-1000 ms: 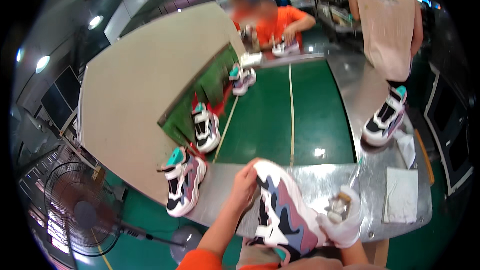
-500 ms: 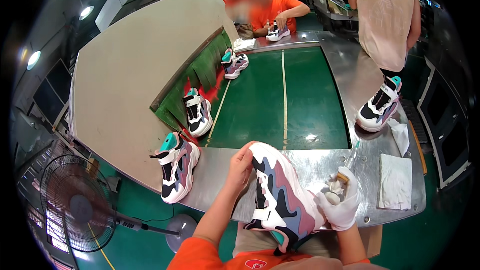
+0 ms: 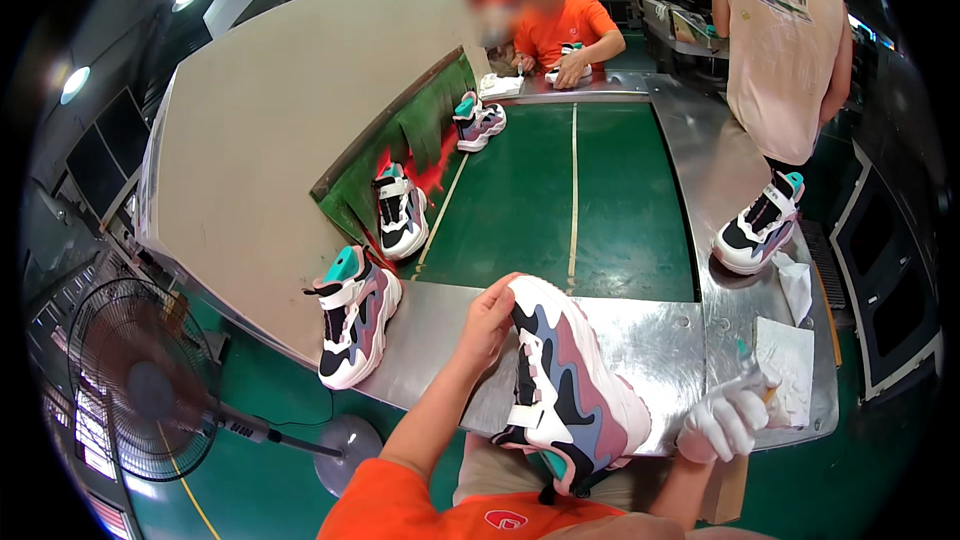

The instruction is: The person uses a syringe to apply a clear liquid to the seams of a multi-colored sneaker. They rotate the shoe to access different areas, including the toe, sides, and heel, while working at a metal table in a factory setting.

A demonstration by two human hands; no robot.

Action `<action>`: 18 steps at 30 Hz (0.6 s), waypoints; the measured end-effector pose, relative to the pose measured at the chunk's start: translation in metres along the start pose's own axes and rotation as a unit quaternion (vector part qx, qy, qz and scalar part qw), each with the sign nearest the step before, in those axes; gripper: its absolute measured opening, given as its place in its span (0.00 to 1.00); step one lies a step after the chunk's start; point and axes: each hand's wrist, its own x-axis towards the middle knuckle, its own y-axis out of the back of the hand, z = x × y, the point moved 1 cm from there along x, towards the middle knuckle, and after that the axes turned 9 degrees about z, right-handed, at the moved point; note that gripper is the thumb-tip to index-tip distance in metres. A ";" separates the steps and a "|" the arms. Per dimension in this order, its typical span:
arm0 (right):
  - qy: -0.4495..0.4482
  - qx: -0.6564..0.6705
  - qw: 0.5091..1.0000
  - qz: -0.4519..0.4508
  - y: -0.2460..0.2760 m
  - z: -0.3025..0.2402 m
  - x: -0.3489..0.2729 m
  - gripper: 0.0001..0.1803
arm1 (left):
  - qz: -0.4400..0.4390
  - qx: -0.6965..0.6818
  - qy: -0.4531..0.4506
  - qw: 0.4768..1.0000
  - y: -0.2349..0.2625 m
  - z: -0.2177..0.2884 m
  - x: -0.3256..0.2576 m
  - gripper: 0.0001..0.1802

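A white, black, blue and mauve sneaker [image 3: 572, 380] is tilted on its side over the table's near edge, its toe up and its outsole to the right. My left hand [image 3: 488, 322], bare, pinches it at the toe. My right hand [image 3: 722, 422], in a white glove, is apart from the shoe, to the right of its heel. Its fingers are curled round a slim clear tool with a teal tip [image 3: 741, 348], mostly hidden by the glove. A small orange-brown bit also shows at the fingers.
Similar sneakers stand at the left edge [image 3: 357, 325], by the green flaps [image 3: 402, 215] and at the right [image 3: 760, 225]. A green belt [image 3: 520, 210] runs between metal borders. White cloths [image 3: 790, 370] lie right. Co-workers are across the table; a fan [image 3: 150, 385] stands left.
My right hand has moved right, away from the sneaker's heel, its fingers now curled with the back of the glove showing. My left hand still holds the toe. Across the table, the co-worker's shoe has shifted.
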 end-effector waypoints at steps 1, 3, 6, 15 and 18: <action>0.021 0.033 0.999 0.002 0.000 0.002 0.000 0.28 | -0.002 -0.002 0.000 1.000 -0.001 0.001 0.000 0.28; 0.097 0.008 0.992 0.075 -0.008 0.001 0.014 0.29 | 0.000 -0.002 0.003 1.000 -0.001 0.000 -0.001 0.28; 0.173 0.039 0.979 0.099 -0.019 0.003 0.030 0.32 | 0.008 0.003 0.007 1.000 0.001 -0.001 -0.002 0.28; 0.181 0.032 0.983 0.019 -0.038 -0.023 0.040 0.31 | -0.017 -0.001 0.013 1.000 0.001 -0.001 0.001 0.30; 0.147 -0.018 0.989 0.029 -0.040 -0.024 0.048 0.31 | -0.024 -0.010 0.015 1.000 -0.001 0.003 0.000 0.30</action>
